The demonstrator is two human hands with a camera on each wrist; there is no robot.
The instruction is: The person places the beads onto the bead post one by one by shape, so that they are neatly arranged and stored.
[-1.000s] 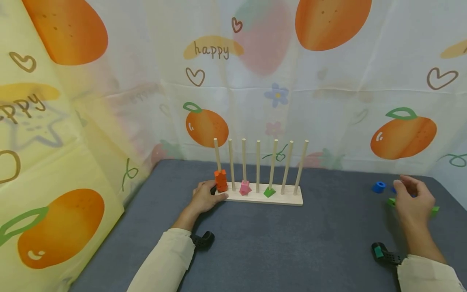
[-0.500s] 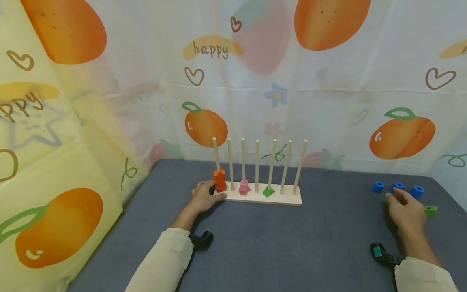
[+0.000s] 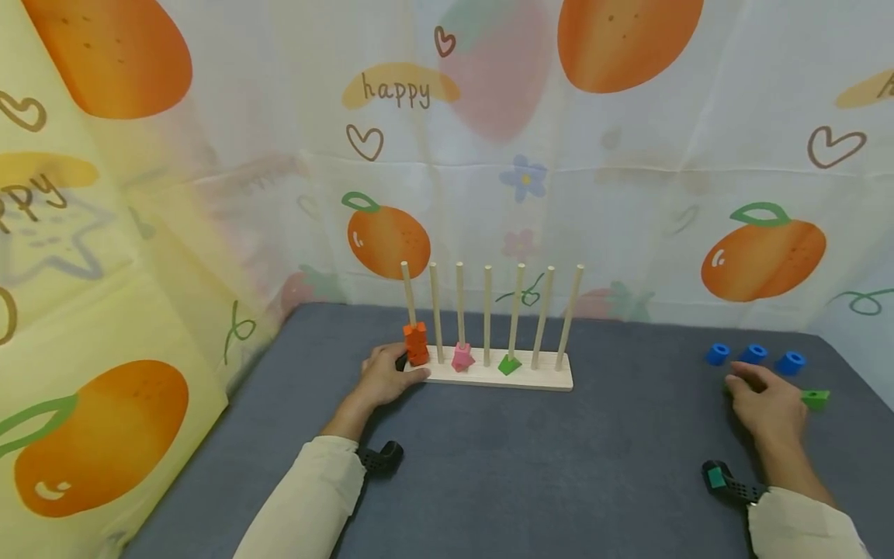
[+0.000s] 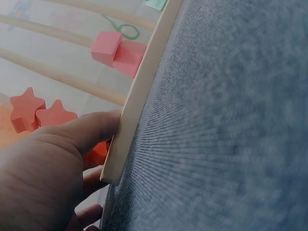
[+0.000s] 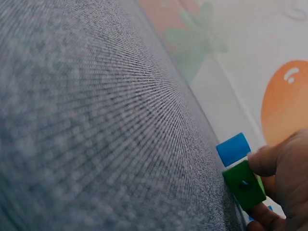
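At the left end of the wooden peg board [image 3: 520, 378], my left hand [image 3: 382, 378] grips the base, its thumb on the front edge in the left wrist view. Orange star pieces [image 3: 416, 345] are stacked on the leftmost peg beside it. Pink pieces [image 3: 462, 357] sit on the third peg and a green piece [image 3: 509, 365] on the fifth. On the right, my right hand [image 3: 768, 405] pinches a green block [image 5: 244, 185] with a hole, seen in the right wrist view; the head view hides that block behind the fingers.
Several blue cylinders [image 3: 754, 354] stand in a row behind my right hand. Another green block [image 3: 815, 399] lies just right of that hand. A patterned curtain [image 3: 628, 194] hangs along the back edge of the dark table [image 3: 545, 473].
My right hand has moved left and toward me from the blue cylinders to a green block, uncovering the cylinders. The left hand still holds the board's end.
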